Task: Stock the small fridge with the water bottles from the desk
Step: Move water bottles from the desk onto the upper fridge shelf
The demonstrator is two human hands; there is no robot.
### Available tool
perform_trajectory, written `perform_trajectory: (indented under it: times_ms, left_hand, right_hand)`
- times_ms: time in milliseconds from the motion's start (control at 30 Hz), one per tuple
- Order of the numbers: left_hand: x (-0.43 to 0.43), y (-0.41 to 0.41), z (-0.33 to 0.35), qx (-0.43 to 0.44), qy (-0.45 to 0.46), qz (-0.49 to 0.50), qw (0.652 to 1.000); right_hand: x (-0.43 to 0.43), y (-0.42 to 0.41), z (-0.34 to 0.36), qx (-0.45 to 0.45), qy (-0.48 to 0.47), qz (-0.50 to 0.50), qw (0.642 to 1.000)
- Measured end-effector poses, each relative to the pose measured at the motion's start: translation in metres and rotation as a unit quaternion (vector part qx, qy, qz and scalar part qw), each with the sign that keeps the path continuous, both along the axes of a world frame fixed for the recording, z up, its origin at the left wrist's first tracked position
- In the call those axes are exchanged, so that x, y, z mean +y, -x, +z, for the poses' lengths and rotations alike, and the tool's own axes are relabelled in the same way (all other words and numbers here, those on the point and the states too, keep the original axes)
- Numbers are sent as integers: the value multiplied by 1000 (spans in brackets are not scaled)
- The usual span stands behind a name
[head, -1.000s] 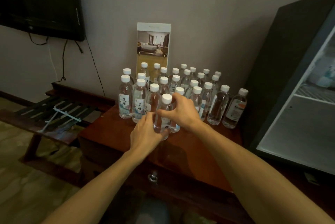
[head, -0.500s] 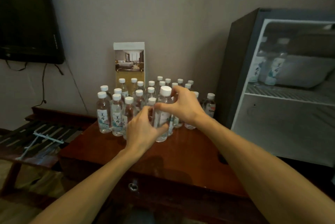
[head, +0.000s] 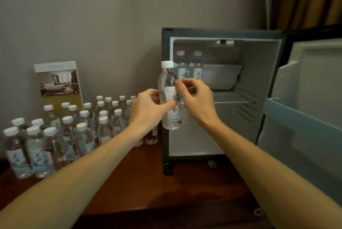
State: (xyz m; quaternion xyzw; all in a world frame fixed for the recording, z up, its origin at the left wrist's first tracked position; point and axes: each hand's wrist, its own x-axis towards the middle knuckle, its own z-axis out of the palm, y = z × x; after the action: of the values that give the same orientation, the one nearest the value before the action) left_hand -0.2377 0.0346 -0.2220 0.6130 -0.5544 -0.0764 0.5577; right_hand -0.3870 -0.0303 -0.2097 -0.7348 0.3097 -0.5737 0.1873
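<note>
Holding one clear plastic water bottle (head: 169, 97) with a white screw cap and a pale printed label, upright in the air, just before the left front edge of the small black fridge (head: 166, 136) with the grey inside. Gripped from two sides: left hand (head: 148, 108) curled round the lower body with the thumb across the label, right hand (head: 196, 99) pinching the upper body between thumb and fingertips. Well above the dark red-brown wooden desk (head: 148, 182), not touching it.

By judgement, in the carrying step: off the desk, not yet inside. Grey fridge door (head: 314, 117) swung wide open at the right. On the white wire shelf (head: 231, 98), at its back left corner, two bottles (head: 180, 65) of the same kind, standing just beside each other. To the right of them a pale block (head: 222, 77); not possible to say what. Room on the shelf in front of these.

At the back left part of the desk, a large group of the same capped bottles (head: 83, 130), close together, before a standing card with a room photograph (head: 59, 84). So, probably, only near the beginning of the stocking.

Next: bring the bottle to the right and forward through the opening, over the wire shelf, and set it down upright near the two. Perhaps better to free one hand first, because of the narrow place. Care with the base on the wires: could tip.
</note>
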Motion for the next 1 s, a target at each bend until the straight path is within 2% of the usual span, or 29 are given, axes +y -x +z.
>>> perform_trajectory:
  times_ms: [167, 400, 533, 667, 833, 1000]
  left_hand:
    - [-44, 48, 24, 4, -44, -44, 998]
    - [-102, 89, 45, -29, -46, -80, 995]
    - [-136, 101, 52, -8, -47, -97, 994]
    - [-165, 109, 55, -24, -61, -88, 994]
    - [-190, 113, 46, -29, -48, -86, 995]
    - [-202, 112, 39, -56, 5, -54, 997]
  right_hand:
    - [-21, 46, -12, -48, -30, -28, 998]
    - [-61, 81, -3, -129, -83, -38, 987]
    - [-82, 90, -8, -78, -102, -40, 991]
    - [-103, 92, -11, -5, -122, -92, 988]
    - [-127, 82, -10, 4, -118, -158, 980]
    - [-151, 78, -6, 23, -148, -155, 977]
